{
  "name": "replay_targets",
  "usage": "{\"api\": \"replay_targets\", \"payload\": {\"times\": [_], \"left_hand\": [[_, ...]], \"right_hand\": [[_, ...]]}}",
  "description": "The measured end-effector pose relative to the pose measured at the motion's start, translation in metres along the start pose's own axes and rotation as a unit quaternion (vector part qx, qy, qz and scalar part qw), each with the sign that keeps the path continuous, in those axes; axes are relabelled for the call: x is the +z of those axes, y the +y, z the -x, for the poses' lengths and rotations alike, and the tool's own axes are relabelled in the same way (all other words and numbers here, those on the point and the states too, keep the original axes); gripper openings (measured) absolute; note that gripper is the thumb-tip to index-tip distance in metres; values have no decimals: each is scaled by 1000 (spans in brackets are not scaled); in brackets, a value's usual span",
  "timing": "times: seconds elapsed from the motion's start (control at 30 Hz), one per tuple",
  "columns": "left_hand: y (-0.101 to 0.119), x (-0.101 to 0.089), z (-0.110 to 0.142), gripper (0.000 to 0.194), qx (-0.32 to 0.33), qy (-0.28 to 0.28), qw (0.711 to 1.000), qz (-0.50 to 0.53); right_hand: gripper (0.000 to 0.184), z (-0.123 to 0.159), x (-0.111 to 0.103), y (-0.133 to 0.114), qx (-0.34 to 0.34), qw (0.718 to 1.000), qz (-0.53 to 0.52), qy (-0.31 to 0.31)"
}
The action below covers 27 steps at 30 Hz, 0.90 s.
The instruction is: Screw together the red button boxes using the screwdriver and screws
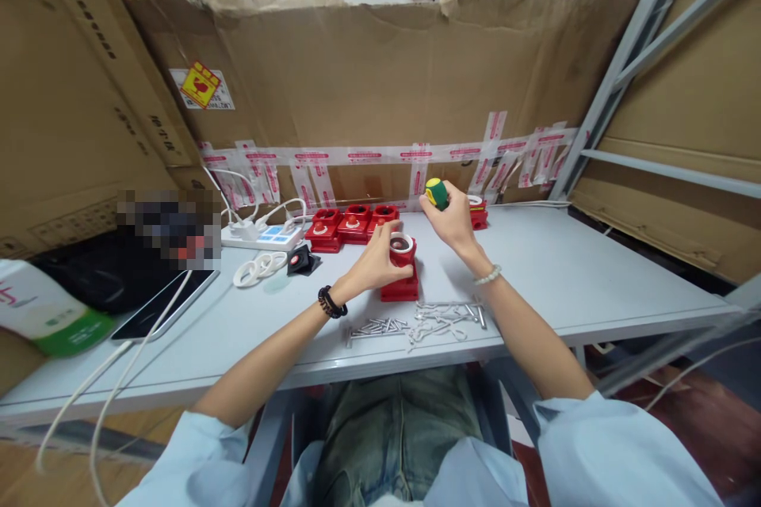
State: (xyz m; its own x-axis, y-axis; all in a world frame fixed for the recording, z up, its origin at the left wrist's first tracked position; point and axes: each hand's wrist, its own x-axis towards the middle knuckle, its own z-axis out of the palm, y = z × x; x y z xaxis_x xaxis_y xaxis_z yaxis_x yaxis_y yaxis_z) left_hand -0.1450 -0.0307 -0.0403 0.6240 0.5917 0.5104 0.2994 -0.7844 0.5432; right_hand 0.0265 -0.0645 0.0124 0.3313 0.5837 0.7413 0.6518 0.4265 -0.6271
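My left hand (376, 263) is wrapped round a red box-shaped housing (400, 291) that stands on the table. A white ring (409, 242) sits on top of the housing, around a dark round opening. In my right hand (456, 223) is a screwdriver (437, 192) with a green and yellow handle, raised to the right of the housing. The screwdriver's shaft is hidden from view. On the table just in front of the housing lie several screws (380, 327) and, beside them, longer metal pins with thin wire-like pieces (449, 317).
Several red housings (357, 223) stand in a row behind my left hand, and another red housing (479, 218) is behind my right. White rings (260, 269), a black part (302, 260), a power strip (267, 236) and a phone (163, 307) lie left. Cardboard (380, 79) walls the back.
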Motion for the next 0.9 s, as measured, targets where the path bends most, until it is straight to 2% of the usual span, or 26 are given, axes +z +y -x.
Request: {"api": "replay_targets", "payload": {"times": [0.2, 0.37, 0.47, 0.57, 0.7, 0.8, 0.9], "left_hand": [[-4, -8, -2, 65, -20, 23, 998, 49], [-14, -15, -7, 61, -33, 69, 990, 120], [-19, -22, -10, 62, -36, 108, 979, 168], [-18, -25, -12, 62, -22, 126, 973, 190], [-10, -25, -11, 63, 21, 121, 973, 195], [-5, -25, -10, 62, 16, 115, 976, 187], [-4, -23, -8, 54, -2, 128, 980, 152]], "right_hand": [[20, 2, 2, 2, 11, 999, 20, -28], [28, 3, 2, 5, 54, 990, 90, -97], [34, 3, 3, 7, 116, 977, 87, -159], [43, 4, 6, 6, 215, 950, -32, -223], [48, 4, 8, -1, 292, 897, -242, -228], [45, 0, 1, -6, 305, 872, -328, -200], [40, -9, -11, -9, 301, 868, -378, -114]]}}
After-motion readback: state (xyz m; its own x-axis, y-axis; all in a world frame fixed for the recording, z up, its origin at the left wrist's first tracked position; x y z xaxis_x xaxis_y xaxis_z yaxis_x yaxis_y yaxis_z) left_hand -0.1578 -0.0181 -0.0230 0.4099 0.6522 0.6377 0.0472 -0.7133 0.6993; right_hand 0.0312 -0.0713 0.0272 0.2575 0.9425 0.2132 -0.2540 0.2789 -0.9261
